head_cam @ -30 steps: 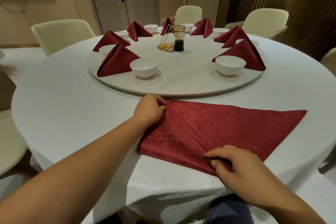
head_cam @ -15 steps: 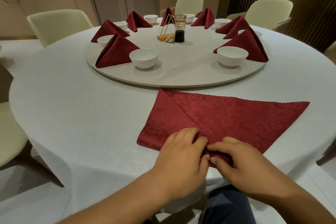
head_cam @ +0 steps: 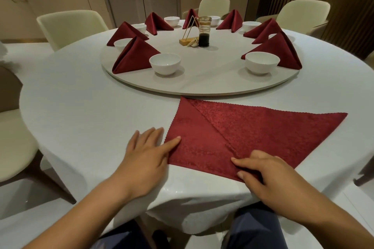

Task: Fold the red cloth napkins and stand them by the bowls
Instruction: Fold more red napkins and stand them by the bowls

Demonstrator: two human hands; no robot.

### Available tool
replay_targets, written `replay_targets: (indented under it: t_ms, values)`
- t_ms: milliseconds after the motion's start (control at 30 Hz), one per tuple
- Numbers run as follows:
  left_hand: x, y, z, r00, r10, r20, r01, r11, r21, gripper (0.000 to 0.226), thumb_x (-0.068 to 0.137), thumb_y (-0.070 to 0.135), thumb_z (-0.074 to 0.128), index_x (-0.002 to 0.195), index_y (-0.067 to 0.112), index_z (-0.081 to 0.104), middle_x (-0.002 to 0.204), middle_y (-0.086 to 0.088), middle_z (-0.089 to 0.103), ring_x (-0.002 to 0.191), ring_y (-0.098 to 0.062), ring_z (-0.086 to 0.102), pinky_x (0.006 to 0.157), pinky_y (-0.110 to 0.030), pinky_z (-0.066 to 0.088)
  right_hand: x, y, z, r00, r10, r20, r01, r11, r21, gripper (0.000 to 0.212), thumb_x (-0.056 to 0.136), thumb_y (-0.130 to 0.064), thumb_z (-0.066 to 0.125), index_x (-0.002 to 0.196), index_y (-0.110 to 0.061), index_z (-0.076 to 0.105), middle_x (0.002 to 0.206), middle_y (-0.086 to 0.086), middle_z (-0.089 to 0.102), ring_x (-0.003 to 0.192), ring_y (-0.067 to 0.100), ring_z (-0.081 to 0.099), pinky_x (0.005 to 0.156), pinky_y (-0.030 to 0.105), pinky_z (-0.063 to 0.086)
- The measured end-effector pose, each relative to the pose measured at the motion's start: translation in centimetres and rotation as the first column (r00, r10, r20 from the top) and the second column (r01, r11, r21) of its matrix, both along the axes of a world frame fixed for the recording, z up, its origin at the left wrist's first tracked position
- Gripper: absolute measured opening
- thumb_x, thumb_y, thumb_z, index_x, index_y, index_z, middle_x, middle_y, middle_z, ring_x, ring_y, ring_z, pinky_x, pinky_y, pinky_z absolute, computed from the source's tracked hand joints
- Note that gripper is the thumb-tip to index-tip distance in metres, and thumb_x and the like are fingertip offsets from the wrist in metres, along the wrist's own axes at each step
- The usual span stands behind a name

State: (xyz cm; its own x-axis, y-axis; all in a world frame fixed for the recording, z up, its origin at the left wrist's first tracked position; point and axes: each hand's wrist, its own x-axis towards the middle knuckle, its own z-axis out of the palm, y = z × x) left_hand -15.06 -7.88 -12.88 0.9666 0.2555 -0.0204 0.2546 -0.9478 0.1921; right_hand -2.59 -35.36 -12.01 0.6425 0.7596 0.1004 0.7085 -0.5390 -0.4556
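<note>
A red cloth napkin [head_cam: 251, 133] lies flat on the white tablecloth near the front edge, its left part folded over into a triangle. My left hand [head_cam: 147, 151] lies flat with straight fingers on the tablecloth, its thumb on the napkin's left edge. My right hand [head_cam: 269, 176] presses on the napkin's bottom corner with its fingers bent over the cloth. On the round turntable [head_cam: 202, 85], folded red napkins stand beside white bowls: one napkin [head_cam: 133, 56] by the near left bowl [head_cam: 165, 63], another [head_cam: 281, 51] behind the near right bowl [head_cam: 262, 62].
At the turntable's middle stand a dark sauce jar [head_cam: 204, 32] and a small wooden stand [head_cam: 189, 34]. Several more folded napkins and bowls ring the far side. Cream chairs [head_cam: 68, 26] surround the table. The table edge [head_cam: 192, 202] is right under my wrists.
My left hand slid left from the napkin's bottom corner out to its left edge, smoothing the fold. My right hand stayed on the bottom corner.
</note>
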Motion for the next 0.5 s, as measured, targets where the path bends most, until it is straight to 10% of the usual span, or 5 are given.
replay_targets:
  t_ms: [133, 300, 500]
  values:
    - [-0.5, 0.7, 0.5, 0.996, -0.089, 0.007, 0.089, 0.996, 0.016, 0.073, 0.086, 0.054, -0.007, 0.155, 0.053, 0.015, 0.170, -0.001, -0.004, 0.155, -0.016, -0.014, 0.117, -0.027, -0.022, -0.2, 0.1, 0.2, 1.000, -0.007, -0.004, 0.007, 1.000, -0.014, 0.037, 0.098, -0.039, 0.058, 0.134, -0.044, 0.058, 0.085, -0.020, 0.051, 0.083, 0.001, 0.054, 0.073, 0.012, 0.030]
    - [2.3, -2.8, 1.4, 0.918, -0.267, 0.294, 0.288, 0.957, -0.028, 0.059, 0.088, 0.024, 0.031, 0.139, 0.025, 0.061, 0.157, -0.006, 0.043, 0.149, -0.023, 0.034, 0.125, -0.042, 0.021, -0.2, 0.2, 0.1, 1.000, -0.017, 0.017, 0.017, 1.000, -0.026, 0.037, 0.099, -0.038, 0.056, 0.136, -0.043, 0.058, 0.085, -0.019, 0.050, 0.082, 0.002, 0.053, 0.074, 0.013, 0.030]
    - [5.1, -6.7, -0.4, 0.953, -0.303, -0.025, 0.303, 0.952, 0.042, 0.056, 0.108, 0.049, 0.016, 0.161, 0.038, 0.003, 0.169, 0.004, -0.012, 0.154, -0.013, -0.019, 0.125, -0.042, -0.012, -1.0, 0.1, 0.1, 0.993, -0.032, 0.118, 0.035, 0.999, -0.026, 0.035, 0.099, -0.042, 0.054, 0.134, -0.045, 0.058, 0.085, -0.026, 0.046, 0.085, -0.001, 0.048, 0.084, 0.025, 0.034]
